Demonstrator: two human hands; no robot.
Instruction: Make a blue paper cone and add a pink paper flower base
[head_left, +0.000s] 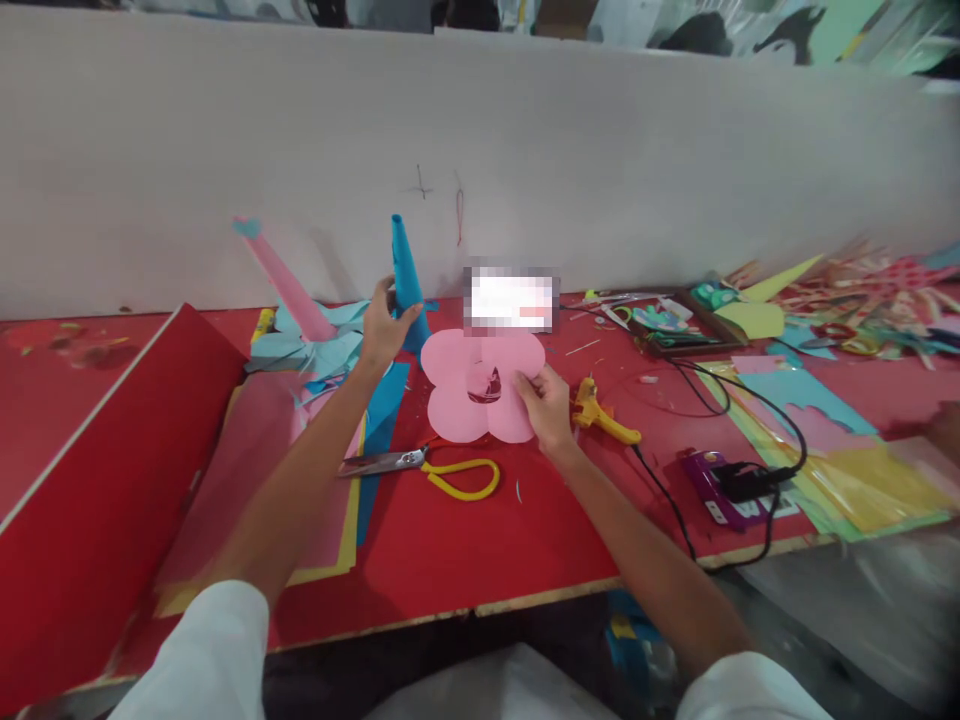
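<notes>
My left hand grips a tall blue paper cone, which stands nearly upright at the back of the red table. Between thumb and fingers, my right hand pinches the right edge of a pink paper flower. The flower has rounded petals and a cut hole in its middle. Its upper left petal is close to the cone's base; I cannot tell if they touch. Yellow-handled scissors lie open-handled in front of the flower. A yellow glue gun rests just right of my right hand.
A pink cone on blue paper petals leans at left, behind stacked coloured sheets. Paper scraps and a tray fill the back right. Black cables run past a purple box. A red panel rises at left.
</notes>
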